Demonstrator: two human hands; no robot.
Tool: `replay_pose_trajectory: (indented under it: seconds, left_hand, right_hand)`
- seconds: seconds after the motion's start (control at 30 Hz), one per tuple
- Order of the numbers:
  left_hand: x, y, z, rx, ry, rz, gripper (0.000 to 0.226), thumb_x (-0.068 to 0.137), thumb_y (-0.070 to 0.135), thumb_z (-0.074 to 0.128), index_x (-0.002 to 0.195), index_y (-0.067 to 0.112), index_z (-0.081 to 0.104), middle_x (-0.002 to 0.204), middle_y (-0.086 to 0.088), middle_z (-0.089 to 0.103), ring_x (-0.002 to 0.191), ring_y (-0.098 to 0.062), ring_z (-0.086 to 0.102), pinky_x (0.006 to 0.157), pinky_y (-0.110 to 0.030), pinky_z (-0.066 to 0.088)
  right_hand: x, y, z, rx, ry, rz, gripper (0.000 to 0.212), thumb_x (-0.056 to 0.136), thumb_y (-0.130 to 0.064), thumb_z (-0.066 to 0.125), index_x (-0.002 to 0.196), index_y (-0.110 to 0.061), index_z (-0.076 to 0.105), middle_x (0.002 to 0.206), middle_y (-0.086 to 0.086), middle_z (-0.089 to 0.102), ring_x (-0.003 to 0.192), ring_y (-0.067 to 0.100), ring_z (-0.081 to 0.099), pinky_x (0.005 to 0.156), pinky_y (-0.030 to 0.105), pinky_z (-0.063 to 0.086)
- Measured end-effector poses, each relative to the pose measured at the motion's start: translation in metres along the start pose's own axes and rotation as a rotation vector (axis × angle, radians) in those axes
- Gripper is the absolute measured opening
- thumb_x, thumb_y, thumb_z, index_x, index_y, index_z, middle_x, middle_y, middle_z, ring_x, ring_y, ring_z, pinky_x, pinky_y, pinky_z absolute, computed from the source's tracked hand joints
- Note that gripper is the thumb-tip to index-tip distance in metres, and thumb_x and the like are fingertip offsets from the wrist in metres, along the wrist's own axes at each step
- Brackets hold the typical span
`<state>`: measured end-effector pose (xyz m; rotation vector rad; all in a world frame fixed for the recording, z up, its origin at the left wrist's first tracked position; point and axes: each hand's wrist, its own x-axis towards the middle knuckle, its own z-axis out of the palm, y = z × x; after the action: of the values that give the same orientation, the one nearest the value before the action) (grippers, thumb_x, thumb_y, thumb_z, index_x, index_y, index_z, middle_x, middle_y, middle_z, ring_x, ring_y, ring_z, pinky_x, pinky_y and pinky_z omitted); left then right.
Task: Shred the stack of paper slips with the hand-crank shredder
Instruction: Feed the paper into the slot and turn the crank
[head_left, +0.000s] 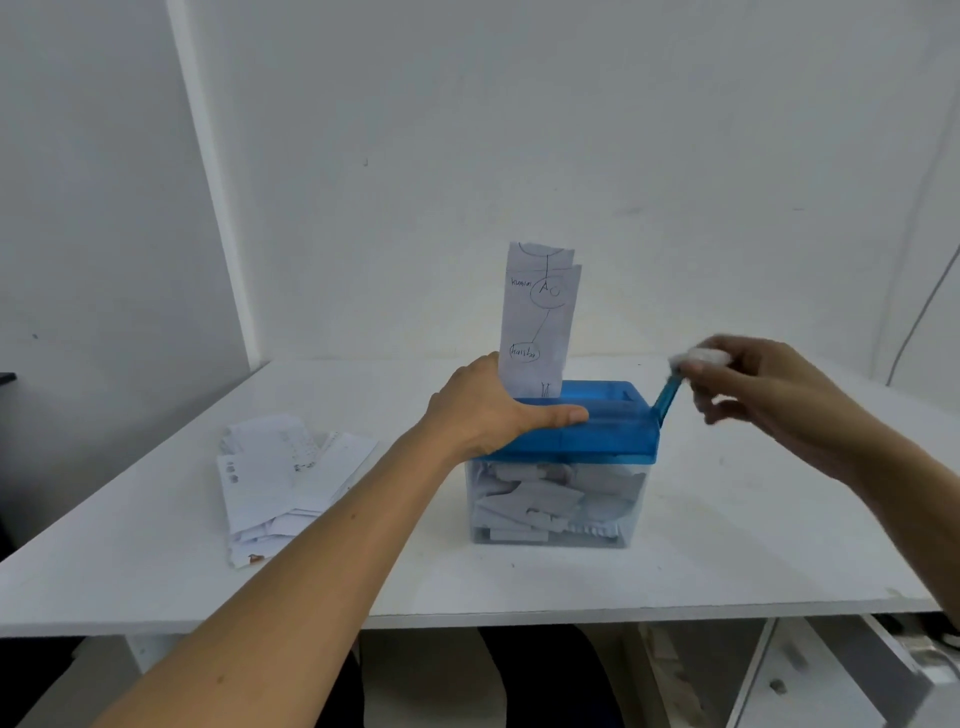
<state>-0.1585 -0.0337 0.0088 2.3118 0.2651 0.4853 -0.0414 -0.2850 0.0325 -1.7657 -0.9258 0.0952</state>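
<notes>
Head view, looking down at a white table (727, 545).

- Shredder (566, 431) is sitting mid-table: blue lid on a clear bin (556, 504), and the bin is looking well filled with white shreds.
- One slip (537, 322) is standing upright in the slot, most of it above the lid, with pen marks facing me.
- Stack of slips (280, 478) is lying loose and fanned out on the table to the left of the shredder, apart from it.
- Left hand (493, 410) is clamping the left end of the lid. The thumb is lying straight along the near edge. The other fingers are going over the top behind the slip, so I cannot tell how they lie.
- Right hand (753, 384) is pinching the white knob (701, 357) at the top of the crank (667, 397) between thumb and fingertips. The hand is blurred, so the exact finger placement is unclear.

Handling, as I judge it:
- The shredder is looking like light plastic and likely to skate or tip under cranking. It wants that steadying hand on the lid, clear of the slot.
- The crank arm is thin. Hold it by the knob and turn it evenly, without yanking.
- Slips are thin and floppy and are going to buckle if pushed. Pick each up by its top edge and let the cutters draw it down.
- The bin is filling up, so jamming is a risk.
</notes>
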Motion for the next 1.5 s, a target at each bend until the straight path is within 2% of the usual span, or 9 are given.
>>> replay_pose_trajectory:
  seconds: [0.2,0.4,0.5,0.63,0.93,1.1,1.23,1.4,1.5]
  left_hand:
    - [-0.001,-0.004,-0.004,-0.079,-0.042,0.004,0.087,0.065,0.066,0.082,0.138,0.033,0.050,0.129,0.014,0.059,0.114,-0.014,0.056,0.081,-0.019,0.045]
    - [0.001,-0.007,-0.005,-0.100,-0.070,0.013,0.086,0.065,0.062,0.084,0.139,0.032,0.049,0.130,0.013,0.059,0.116,-0.012,0.056,0.080,-0.015,0.045]
    - [0.001,-0.009,-0.005,-0.116,-0.046,0.014,0.088,0.064,0.062,0.085,0.138,0.030,0.050,0.128,0.014,0.059,0.114,-0.012,0.057,0.077,-0.012,0.044]
    - [0.002,-0.010,-0.002,-0.111,-0.026,0.019,0.090,0.064,0.062,0.085,0.139,0.030,0.049,0.127,0.013,0.058,0.114,-0.014,0.056,0.084,-0.019,0.048]
    - [0.003,-0.009,-0.003,-0.117,-0.030,0.011,0.093,0.063,0.062,0.084,0.142,0.030,0.047,0.134,0.011,0.058,0.114,-0.014,0.055,0.087,-0.021,0.045]
    - [0.003,-0.008,-0.004,-0.104,-0.032,0.005,0.094,0.063,0.063,0.085,0.143,0.030,0.047,0.135,0.012,0.058,0.117,-0.015,0.055,0.094,-0.025,0.046]
    - [0.002,-0.008,-0.004,-0.100,-0.044,0.005,0.095,0.062,0.063,0.085,0.143,0.032,0.047,0.136,0.014,0.057,0.119,-0.013,0.055,0.098,-0.027,0.045]
    - [0.000,-0.007,-0.004,-0.121,-0.039,0.006,0.090,0.062,0.061,0.086,0.140,0.032,0.050,0.130,0.016,0.060,0.115,-0.009,0.057,0.091,-0.022,0.045]
    - [-0.001,-0.007,-0.004,-0.110,-0.032,0.013,0.091,0.062,0.062,0.085,0.140,0.031,0.050,0.130,0.015,0.060,0.114,-0.009,0.057,0.084,-0.019,0.046]
  right_hand:
    - [0.048,0.020,0.027,-0.038,0.295,-0.014,0.007,0.093,-0.019,0.069,0.094,-0.016,0.063,0.097,0.000,0.071,0.086,0.020,0.067,0.067,0.031,0.056]
    - [0.047,0.063,0.055,-0.073,0.401,0.091,0.015,0.099,-0.025,0.061,0.097,-0.013,0.069,0.094,0.000,0.070,0.082,0.013,0.067,0.052,0.014,0.050]
    - [0.031,0.083,0.068,-0.105,0.383,0.123,0.016,0.101,-0.014,0.054,0.101,-0.012,0.070,0.094,0.001,0.071,0.081,0.013,0.066,0.053,0.014,0.050]
    - [0.004,0.098,0.075,-0.102,0.315,0.113,0.020,0.104,-0.016,0.047,0.101,-0.016,0.067,0.091,0.004,0.071,0.082,0.023,0.069,0.070,0.035,0.061]
    - [-0.057,0.081,0.049,-0.394,0.061,-0.078,0.007,0.089,-0.027,0.072,0.090,-0.027,0.065,0.081,-0.016,0.066,0.074,0.012,0.061,0.064,0.024,0.052]
    - [-0.052,0.042,0.022,-0.564,0.016,-0.283,0.025,0.092,-0.059,0.055,0.087,-0.036,0.065,0.089,-0.021,0.066,0.085,0.005,0.062,0.063,0.019,0.044]
    - [-0.024,0.022,0.015,-0.443,0.135,-0.333,0.035,0.088,-0.062,0.050,0.084,-0.031,0.065,0.076,-0.013,0.065,0.079,0.007,0.062,0.063,0.023,0.046]
    - [0.027,0.020,0.026,-0.139,0.348,-0.289,0.010,0.098,-0.023,0.063,0.101,-0.016,0.056,0.093,-0.004,0.065,0.079,0.006,0.067,0.066,0.020,0.056]
    - [0.047,0.030,0.037,0.064,0.391,-0.174,0.011,0.099,-0.022,0.063,0.090,-0.018,0.058,0.085,-0.003,0.068,0.078,0.006,0.068,0.065,0.024,0.054]
